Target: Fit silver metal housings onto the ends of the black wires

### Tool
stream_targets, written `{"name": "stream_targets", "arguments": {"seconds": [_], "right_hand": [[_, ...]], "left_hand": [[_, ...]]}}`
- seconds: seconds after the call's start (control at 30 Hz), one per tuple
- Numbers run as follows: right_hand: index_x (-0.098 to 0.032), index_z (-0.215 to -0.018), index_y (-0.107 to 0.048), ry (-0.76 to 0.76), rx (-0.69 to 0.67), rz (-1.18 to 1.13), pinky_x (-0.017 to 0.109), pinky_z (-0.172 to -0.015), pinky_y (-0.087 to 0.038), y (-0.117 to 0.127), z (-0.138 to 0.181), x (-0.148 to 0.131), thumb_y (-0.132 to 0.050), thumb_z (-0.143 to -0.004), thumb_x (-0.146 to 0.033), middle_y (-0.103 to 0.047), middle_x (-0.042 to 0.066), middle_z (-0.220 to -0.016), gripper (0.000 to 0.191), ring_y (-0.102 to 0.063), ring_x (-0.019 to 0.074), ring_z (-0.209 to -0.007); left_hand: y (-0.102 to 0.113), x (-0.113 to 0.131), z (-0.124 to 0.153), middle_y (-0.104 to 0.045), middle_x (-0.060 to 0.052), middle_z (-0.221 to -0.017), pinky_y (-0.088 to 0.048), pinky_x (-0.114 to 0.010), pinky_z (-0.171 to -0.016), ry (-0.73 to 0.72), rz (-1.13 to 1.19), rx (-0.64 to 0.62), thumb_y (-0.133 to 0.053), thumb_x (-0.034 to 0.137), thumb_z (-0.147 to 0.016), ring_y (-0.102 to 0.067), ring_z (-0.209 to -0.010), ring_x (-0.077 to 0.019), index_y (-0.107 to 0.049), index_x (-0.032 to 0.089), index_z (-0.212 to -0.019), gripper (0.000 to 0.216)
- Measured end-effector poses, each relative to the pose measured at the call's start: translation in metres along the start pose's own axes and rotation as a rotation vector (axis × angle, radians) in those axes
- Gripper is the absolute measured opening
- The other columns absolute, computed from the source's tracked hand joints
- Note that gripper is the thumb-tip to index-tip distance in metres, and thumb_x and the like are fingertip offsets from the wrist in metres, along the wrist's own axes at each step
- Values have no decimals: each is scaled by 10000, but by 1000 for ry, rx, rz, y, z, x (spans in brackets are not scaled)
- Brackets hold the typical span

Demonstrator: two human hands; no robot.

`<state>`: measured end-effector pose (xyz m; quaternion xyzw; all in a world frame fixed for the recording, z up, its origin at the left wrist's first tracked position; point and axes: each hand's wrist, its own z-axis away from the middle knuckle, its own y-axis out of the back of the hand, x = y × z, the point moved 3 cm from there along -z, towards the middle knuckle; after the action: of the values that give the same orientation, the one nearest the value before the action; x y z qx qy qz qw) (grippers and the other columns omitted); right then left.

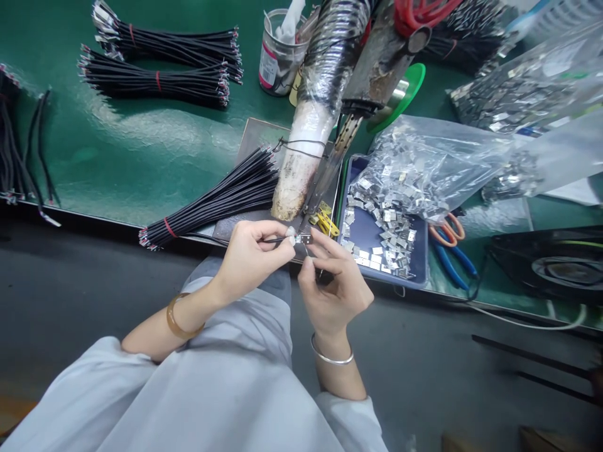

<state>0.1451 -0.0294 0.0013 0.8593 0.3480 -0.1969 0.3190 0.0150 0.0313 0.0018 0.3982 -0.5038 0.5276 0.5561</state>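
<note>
Between thumb and forefinger, my left hand pinches the end of a black cable. A small metal USB connector sits at that end, just beyond my left fingertips. My right hand has a finger at the connector's far side. Its thumb and another finger pinch a thin silvery wire that looks like solder. Right above the connector, a mounted soldering iron points down, its tip close to my fingers. The exact joint between cable and connector is too small to make out.
Beside my left hand lies a tied cable bundle; further bundles lie behind. A taped hose hangs over the work spot. To the right are a blue tray of connectors, a plastic bag, pliers and a fan.
</note>
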Motion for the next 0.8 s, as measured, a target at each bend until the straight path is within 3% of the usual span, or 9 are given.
{"name": "stream_targets", "arguments": {"seconds": [0.1,0.23,0.4,0.47,0.67,0.8], "right_hand": [[-217,-947,-636,18,-8,43,283,-825,-679,1,2,0,-689,-878,-64,-802,82,-1160,175,-804,191,-968],[-215,-961,-656,99,-12,130,241,-793,-657,2,0,-3,-719,-871,-60,-822,75,-1085,190,-811,176,-892],[-232,-934,-676,-168,-67,-12,232,-714,-655,3,1,4,-687,-912,-98,-827,29,-995,136,-808,159,-837],[-232,-929,-674,-198,-49,-58,232,-691,-651,6,3,3,-675,-921,-103,-825,28,-1009,129,-803,151,-804],[-206,-967,-675,100,-83,64,219,-741,-646,8,4,-11,-718,-880,-60,-834,52,-959,176,-808,155,-819],[-210,-966,-666,113,-22,161,252,-801,-655,4,3,-7,-711,-889,-53,-830,76,-1003,180,-809,171,-888]], "left_hand": [[0,-6,0,-522,21,-565,-321,-177,-466,10,9,-23,-656,294,-646,-384,-513,-60,-734,117,-654,194],[1,-5,1,-452,44,-534,-233,-179,-445,3,-11,-64,-664,292,-670,-313,-499,-51,-731,121,-671,183],[6,1,3,-469,39,-536,-289,-186,-487,-30,-52,-184,-650,276,-713,-360,-519,-58,-695,117,-646,178],[8,2,5,-458,43,-518,-287,-186,-483,-36,-73,-224,-654,283,-734,-357,-508,-57,-678,117,-634,195],[11,0,5,-645,-8,-618,-436,-193,-557,-85,-41,-226,-646,265,-769,-524,-574,-91,-697,125,-679,174],[10,-1,3,-709,-30,-666,-495,-204,-591,-93,-23,-245,-654,277,-787,-603,-624,-121,-737,130,-695,193]]}}
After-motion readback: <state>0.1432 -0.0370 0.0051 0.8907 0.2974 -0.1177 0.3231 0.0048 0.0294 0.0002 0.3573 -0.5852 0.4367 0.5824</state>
